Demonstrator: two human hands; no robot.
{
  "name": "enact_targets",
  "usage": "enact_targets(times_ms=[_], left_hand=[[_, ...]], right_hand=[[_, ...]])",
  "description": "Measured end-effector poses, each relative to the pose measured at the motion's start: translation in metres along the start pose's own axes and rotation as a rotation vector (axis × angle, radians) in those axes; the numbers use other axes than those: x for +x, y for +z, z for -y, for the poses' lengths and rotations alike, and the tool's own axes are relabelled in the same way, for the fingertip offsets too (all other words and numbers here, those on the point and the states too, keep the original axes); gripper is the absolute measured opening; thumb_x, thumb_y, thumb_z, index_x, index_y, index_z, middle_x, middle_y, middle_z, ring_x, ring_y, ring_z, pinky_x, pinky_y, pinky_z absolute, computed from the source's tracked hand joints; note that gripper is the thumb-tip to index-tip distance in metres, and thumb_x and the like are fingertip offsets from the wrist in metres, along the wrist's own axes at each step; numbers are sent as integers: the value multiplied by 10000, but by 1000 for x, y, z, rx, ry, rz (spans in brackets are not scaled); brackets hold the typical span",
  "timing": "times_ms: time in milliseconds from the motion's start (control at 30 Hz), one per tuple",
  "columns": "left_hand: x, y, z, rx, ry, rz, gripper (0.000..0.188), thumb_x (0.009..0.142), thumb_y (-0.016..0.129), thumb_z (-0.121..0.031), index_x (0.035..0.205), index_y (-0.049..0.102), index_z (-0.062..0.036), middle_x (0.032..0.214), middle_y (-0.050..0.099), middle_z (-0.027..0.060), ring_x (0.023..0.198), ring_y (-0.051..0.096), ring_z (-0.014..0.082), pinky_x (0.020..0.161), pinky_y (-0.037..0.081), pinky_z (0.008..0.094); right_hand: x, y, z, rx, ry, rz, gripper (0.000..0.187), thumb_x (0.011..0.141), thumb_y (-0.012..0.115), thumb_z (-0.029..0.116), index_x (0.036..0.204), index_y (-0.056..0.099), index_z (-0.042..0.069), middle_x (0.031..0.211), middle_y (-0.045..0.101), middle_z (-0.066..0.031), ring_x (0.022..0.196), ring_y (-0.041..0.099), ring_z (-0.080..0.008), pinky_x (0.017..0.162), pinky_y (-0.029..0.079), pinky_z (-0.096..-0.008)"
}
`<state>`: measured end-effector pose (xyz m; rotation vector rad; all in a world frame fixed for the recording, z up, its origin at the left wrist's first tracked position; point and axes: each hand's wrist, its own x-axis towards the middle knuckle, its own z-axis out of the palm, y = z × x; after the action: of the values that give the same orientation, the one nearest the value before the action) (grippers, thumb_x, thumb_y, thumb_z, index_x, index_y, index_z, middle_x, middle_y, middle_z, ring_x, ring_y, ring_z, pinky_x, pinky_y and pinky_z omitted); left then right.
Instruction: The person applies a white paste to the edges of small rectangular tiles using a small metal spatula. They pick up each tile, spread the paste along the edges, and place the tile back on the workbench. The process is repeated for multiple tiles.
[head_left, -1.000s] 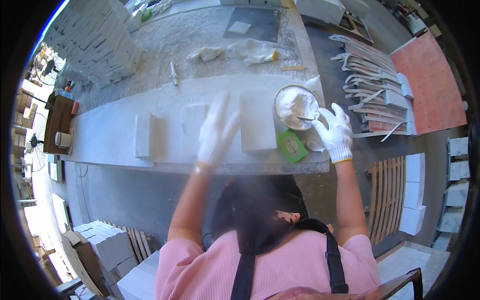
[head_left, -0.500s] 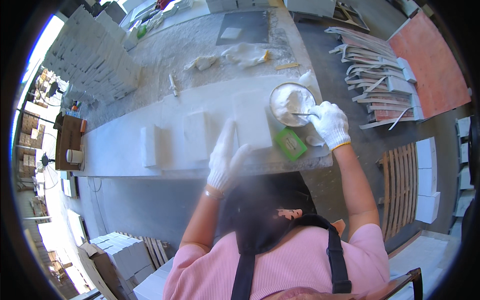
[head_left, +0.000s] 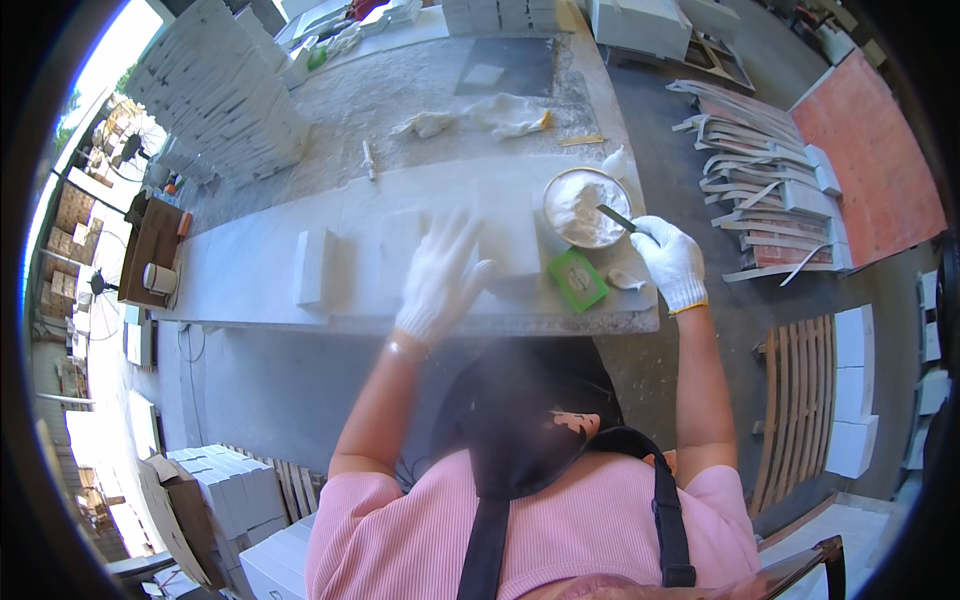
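Head view, read from left to right as I follow it from my remote station. At the far left, a brown carton (head_left: 150,248) stands at the end of the white worktop (head_left: 230,270). Further right, a narrow white block (head_left: 314,268) lies apart from the hands. Next comes the left hand (head_left: 434,283), gloved, fingers spread and grasping nothing; half a second ago its fingers were closer together beside the large pale block (head_left: 513,245), and now they fan out toward the smaller pale block (head_left: 400,228). Whether the fingertips touch that block I cannot tell. To the right of the large pale block lies a green box (head_left: 577,280), just below a round bowl (head_left: 548,222) of white paste (head_left: 577,200). The right hand (head_left: 670,262), also gloved, is clenched on a dark-bladed tool (head_left: 616,217), whose tip points into the bowl's outline. Its blade, almost level earlier, now slants up to the left and shows more of its length; I judge that it is being worked through or lifted from the paste, the left hand remaining free
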<state>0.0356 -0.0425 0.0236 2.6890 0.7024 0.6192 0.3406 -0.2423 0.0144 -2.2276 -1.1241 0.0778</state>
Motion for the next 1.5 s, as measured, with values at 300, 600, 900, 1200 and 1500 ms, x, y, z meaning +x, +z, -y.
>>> enact_targets(times_ms=[300,600,900,1200,1500], left_hand=[[28,7,-27,97,357,78,553,943,717,-375,1408,584,-106,1501,558,124,1450,452,443,1151,379,650],[18,-1,-16,65,248,26,526,911,737,-344,1373,629,-118,1465,604,74,1412,497,387,1148,382,666],[50,5,-5,70,270,31,538,908,738,-338,1382,620,-113,1467,602,107,1429,486,379,1159,360,690],[-1,-10,-32,-99,201,75,599,722,807,-195,1304,671,-153,1412,634,95,1349,548,386,1096,443,653],[7,4,-31,-275,204,-93,431,699,747,-142,1122,755,-60,1238,711,145,1188,627,407,968,486,522]], right_hand=[[-31,4,3,214,83,-40,223,979,740,238,1086,762,43,933,764,-93,839,710,-172,779,548,-341],[-36,3,11,190,101,-54,216,960,758,211,1070,765,24,1005,766,-106,900,718,-214,824,550,-348],[-3,18,7,97,26,-68,200,950,754,196,1094,778,60,1016,784,-120,908,749,-257,818,567,-353],[33,23,12,-282,60,144,243,948,716,306,1159,793,215,1100,762,-77,1004,721,-337,854,580,-444],[-28,-31,0,-204,-53,126,333,819,841,329,1116,796,186,1208,697,-86,1102,663,-323,949,557,-450]])
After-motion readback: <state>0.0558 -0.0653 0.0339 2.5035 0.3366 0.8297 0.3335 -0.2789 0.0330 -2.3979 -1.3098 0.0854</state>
